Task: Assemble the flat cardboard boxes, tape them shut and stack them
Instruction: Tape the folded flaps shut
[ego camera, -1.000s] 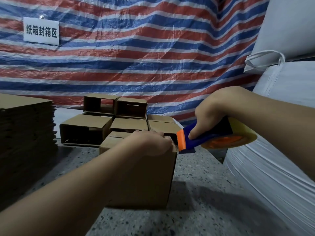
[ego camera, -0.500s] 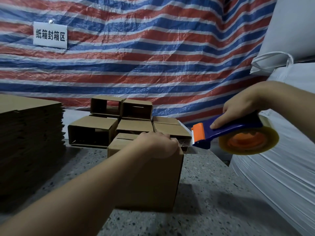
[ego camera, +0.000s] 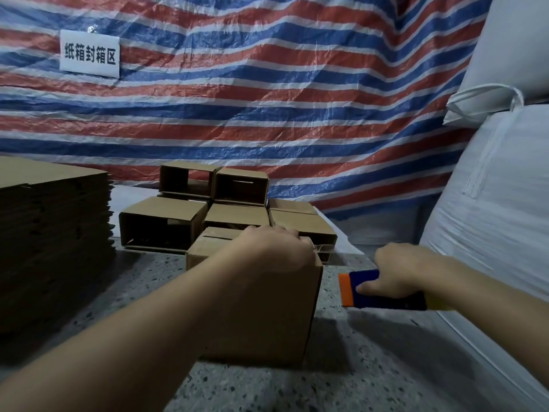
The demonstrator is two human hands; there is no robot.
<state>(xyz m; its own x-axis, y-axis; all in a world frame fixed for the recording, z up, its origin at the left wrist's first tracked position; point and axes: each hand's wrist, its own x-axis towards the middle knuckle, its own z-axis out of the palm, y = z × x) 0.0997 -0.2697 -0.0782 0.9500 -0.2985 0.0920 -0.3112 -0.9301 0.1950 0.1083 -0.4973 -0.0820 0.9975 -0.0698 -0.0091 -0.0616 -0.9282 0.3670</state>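
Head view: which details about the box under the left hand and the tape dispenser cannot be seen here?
- Box top seam: covered by the left hand, so tape cannot be confirmed.
- Tape dispenser roll: hidden behind the right hand and its forearm.
- Dispenser contact with the floor: cannot tell.

Left grip point(ego camera: 274, 251) pressed on top of upright cardboard box point(ego camera: 261, 310) on speckled counter point(ego camera: 341, 379). Right grip point(ego camera: 398, 272) just right of box, curled round blue-and-orange tape dispenser point(ego camera: 368, 289). Beyond left grip, assembled boxes point(ego camera: 162, 223); far left, flat cardboard stack point(ego camera: 53, 233).
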